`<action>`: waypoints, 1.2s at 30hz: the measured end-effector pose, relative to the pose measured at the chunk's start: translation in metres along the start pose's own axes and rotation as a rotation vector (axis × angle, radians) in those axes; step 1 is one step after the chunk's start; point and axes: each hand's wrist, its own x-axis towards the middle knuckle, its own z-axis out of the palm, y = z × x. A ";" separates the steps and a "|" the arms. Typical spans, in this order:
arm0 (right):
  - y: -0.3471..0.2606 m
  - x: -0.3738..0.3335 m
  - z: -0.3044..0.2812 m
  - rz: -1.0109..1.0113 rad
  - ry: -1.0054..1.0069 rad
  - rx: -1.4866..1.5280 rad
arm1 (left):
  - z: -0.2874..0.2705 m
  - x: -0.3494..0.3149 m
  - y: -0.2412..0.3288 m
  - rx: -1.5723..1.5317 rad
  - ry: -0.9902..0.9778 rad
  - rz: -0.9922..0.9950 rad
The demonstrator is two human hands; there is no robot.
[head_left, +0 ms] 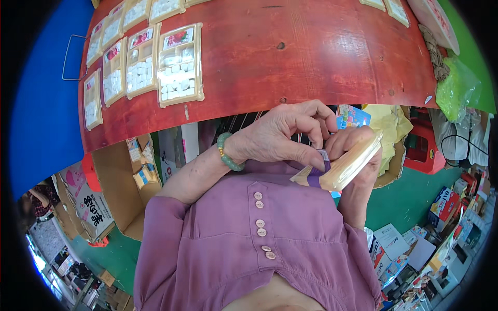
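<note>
My right hand (363, 150) is wrapped round a flat, cream-coloured plastic box (353, 161) with a shiny clear surface, held tilted in front of my chest. My left hand (290, 129), with a green bead bracelet (228, 151) on its wrist, reaches across to the box. Its thumb and fingers are pressed together on a small purple piece (315, 176) at the box's near end. I cannot tell if this piece is a card, a label or a strip. The box's front face is mostly hidden.
Divided trays of white pieces (179, 78) stand at the left on the red table (306, 52). Below the edge are a cardboard box (111, 192) with small packs, yellow paper (386, 129) and a red stool (428, 147). A green plastic bag (454, 93) hangs at the right.
</note>
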 end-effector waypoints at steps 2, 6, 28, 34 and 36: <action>0.002 -0.005 0.001 0.002 -0.025 -0.051 | -0.003 -0.006 -0.010 0.030 -0.032 -0.020; 0.006 -0.011 0.007 -0.028 -0.133 -0.215 | 0.015 -0.013 -0.015 -0.354 0.007 -0.232; 0.040 -0.077 -0.019 0.126 0.548 -0.074 | 0.038 -0.023 -0.054 0.384 0.283 -0.138; 0.023 -0.073 -0.011 0.030 0.176 -0.633 | 0.037 -0.025 -0.047 0.837 0.199 0.486; 0.017 -0.069 0.000 -0.005 0.153 -0.711 | 0.037 -0.028 -0.043 0.945 0.168 0.625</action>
